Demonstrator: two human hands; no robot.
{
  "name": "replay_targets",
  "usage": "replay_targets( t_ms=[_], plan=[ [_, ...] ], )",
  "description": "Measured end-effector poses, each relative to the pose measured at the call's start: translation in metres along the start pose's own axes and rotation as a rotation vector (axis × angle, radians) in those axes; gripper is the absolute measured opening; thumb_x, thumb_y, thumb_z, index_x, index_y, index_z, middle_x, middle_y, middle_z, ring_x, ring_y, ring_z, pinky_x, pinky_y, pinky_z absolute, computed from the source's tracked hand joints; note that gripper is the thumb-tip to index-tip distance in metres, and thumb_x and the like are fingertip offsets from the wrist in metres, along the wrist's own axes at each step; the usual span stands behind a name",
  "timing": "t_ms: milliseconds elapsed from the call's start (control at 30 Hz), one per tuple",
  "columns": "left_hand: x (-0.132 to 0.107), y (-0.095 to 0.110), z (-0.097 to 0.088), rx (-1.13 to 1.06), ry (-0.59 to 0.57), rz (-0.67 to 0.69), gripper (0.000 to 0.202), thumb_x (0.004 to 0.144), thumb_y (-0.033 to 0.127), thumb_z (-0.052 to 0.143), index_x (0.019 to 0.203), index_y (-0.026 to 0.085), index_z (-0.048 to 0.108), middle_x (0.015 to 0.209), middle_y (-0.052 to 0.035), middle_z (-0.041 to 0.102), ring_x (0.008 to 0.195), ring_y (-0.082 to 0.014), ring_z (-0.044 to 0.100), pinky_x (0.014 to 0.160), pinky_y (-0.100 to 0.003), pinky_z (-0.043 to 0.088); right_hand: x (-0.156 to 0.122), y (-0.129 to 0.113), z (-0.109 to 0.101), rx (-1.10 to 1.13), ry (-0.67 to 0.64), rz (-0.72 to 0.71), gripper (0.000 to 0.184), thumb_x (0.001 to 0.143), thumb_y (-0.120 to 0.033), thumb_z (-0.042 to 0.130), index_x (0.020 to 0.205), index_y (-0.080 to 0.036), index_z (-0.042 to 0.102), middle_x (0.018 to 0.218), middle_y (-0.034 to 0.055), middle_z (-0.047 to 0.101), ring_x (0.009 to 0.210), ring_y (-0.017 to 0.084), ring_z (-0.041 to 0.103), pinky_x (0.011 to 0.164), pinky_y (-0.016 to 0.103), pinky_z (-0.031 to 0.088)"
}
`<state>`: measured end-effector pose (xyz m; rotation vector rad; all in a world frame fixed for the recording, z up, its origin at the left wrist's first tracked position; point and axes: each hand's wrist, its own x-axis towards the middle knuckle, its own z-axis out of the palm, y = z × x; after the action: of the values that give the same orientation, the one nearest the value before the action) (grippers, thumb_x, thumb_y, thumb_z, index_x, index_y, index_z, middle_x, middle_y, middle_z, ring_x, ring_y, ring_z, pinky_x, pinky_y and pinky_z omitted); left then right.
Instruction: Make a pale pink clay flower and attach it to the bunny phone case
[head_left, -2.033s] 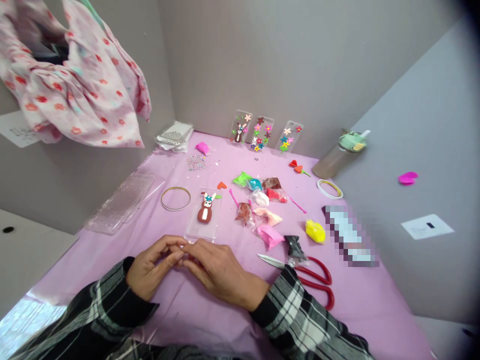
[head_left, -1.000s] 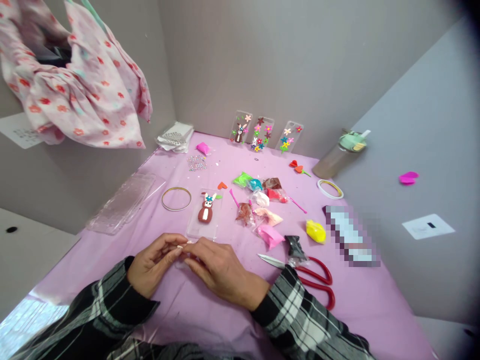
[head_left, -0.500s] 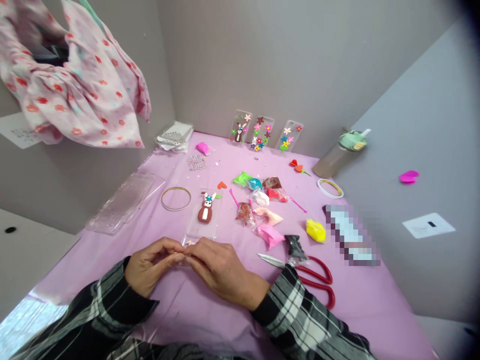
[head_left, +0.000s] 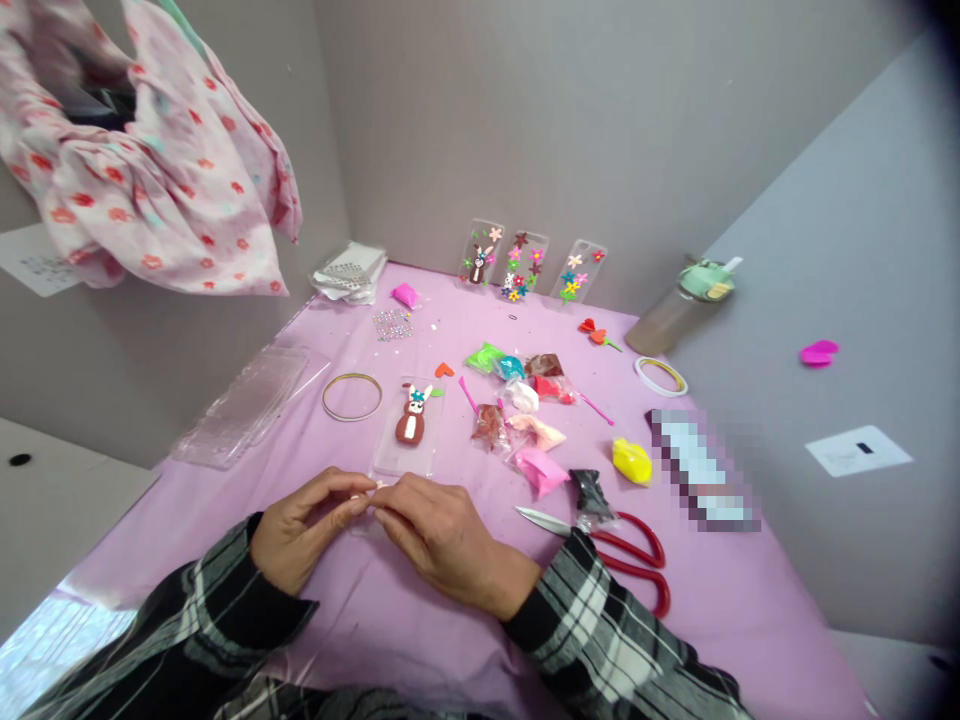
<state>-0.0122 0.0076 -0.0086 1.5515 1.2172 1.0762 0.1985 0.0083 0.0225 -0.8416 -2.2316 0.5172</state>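
Note:
My left hand [head_left: 304, 528] and my right hand [head_left: 446, 540] meet fingertip to fingertip over the pink table cover [head_left: 420, 620]. Between them they pinch a tiny pale piece of clay [head_left: 377, 487], too small to make out in detail. Both hands have their fingers curled in. Just beyond the fingertips lies a clear phone case [head_left: 409, 428] with a brown clay rabbit on it.
Small bags of coloured clay [head_left: 525, 410] lie right of the case, with a yellow lump [head_left: 631, 461] and red-handled scissors [head_left: 626, 560]. A tape ring [head_left: 352, 396], clear trays [head_left: 244, 405], three decorated cases [head_left: 525, 265] against the back wall and a bottle [head_left: 679, 305].
The fingertips have kept working the small piece, parting and closing slightly. Nothing else on the table has moved.

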Motion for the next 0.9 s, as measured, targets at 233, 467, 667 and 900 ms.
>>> replay_targets(
  t_ms=[233, 467, 667, 900],
  plan=[
    [-0.001, -0.005, -0.003, 0.022, 0.007, -0.008, 0.018, 0.080, 0.035, 0.077, 0.077, 0.020, 0.069, 0.072, 0.0000, 0.068, 0.068, -0.0157, 0.064, 0.068, -0.025, 0.054, 0.001, 0.000, 0.000, -0.017, -0.014, 0.004, 0.025, 0.108, -0.028, 0.041, 0.104, -0.017, 0.063, 0.088, 0.0057, 0.070, 0.077, 0.015, 0.065, 0.069, 0.025, 0.052],
    [-0.004, 0.007, 0.001, 0.027, 0.003, -0.038, 0.028, 0.086, 0.039, 0.068, 0.065, 0.021, 0.066, 0.061, 0.0035, 0.058, 0.059, -0.0131, 0.053, 0.060, -0.023, 0.045, 0.000, 0.001, 0.000, -0.045, -0.044, -0.006, 0.024, 0.108, -0.027, 0.041, 0.104, -0.018, 0.062, 0.089, 0.0055, 0.069, 0.079, 0.015, 0.064, 0.070, 0.026, 0.052],
    [-0.001, 0.009, 0.002, -0.003, -0.001, -0.030, 0.018, 0.089, 0.032, 0.064, 0.078, 0.022, 0.074, 0.070, 0.0015, 0.064, 0.068, -0.0150, 0.060, 0.069, -0.024, 0.049, -0.001, 0.001, 0.000, -0.022, -0.044, 0.015, 0.022, 0.107, -0.024, 0.042, 0.110, -0.016, 0.062, 0.091, 0.0067, 0.070, 0.080, 0.017, 0.066, 0.072, 0.027, 0.053],
    [-0.003, 0.003, 0.005, -0.115, -0.028, -0.085, 0.024, 0.086, 0.029, 0.070, 0.109, 0.022, 0.067, 0.080, 0.0008, 0.074, 0.076, -0.0166, 0.072, 0.077, -0.027, 0.058, 0.000, -0.001, -0.002, -0.008, -0.102, 0.051, 0.020, 0.106, -0.028, 0.050, 0.118, -0.017, 0.060, 0.099, 0.0075, 0.071, 0.085, 0.018, 0.067, 0.075, 0.028, 0.055]
  ],
)
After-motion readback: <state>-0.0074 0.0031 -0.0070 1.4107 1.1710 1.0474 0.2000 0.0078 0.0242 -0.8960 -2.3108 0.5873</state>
